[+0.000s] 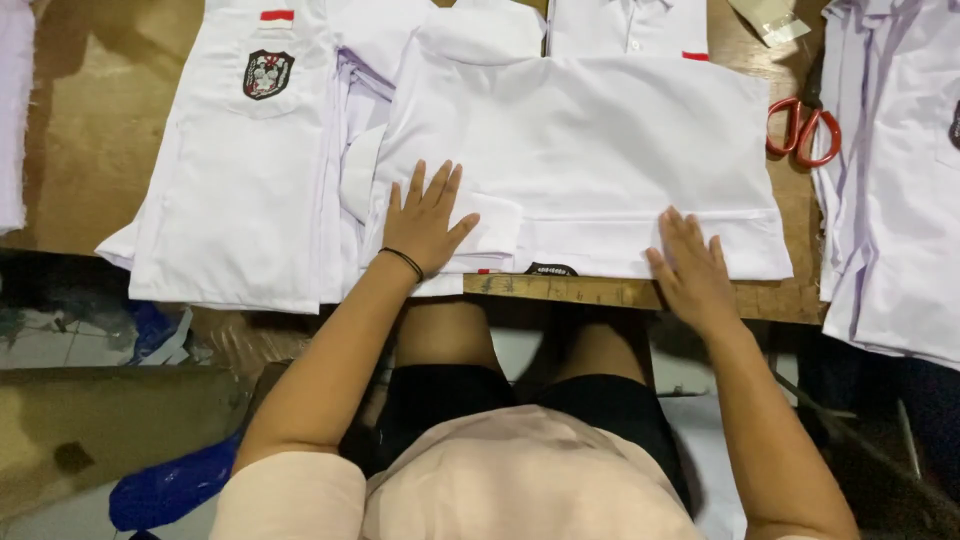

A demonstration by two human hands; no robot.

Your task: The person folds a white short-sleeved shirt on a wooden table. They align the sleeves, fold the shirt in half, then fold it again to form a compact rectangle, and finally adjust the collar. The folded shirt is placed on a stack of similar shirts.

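White cotton shirt (600,150), folded into a flat rectangle, is lying on the brown wooden table (90,140) at its near edge. Left hand (425,220) is pressing flat on the folded sleeve, fingers spread. Right hand (690,270) is resting flat on the hem, fingers close together. Red-handled scissors (803,130) are lying just beside the shirt.

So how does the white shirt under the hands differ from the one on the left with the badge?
The folded shirt under both hands lies back up, plain, with left hand and right hand flat on it. The badge shirt lies untouched, showing a dark crest and red strip. Both are white, on the wooden table.
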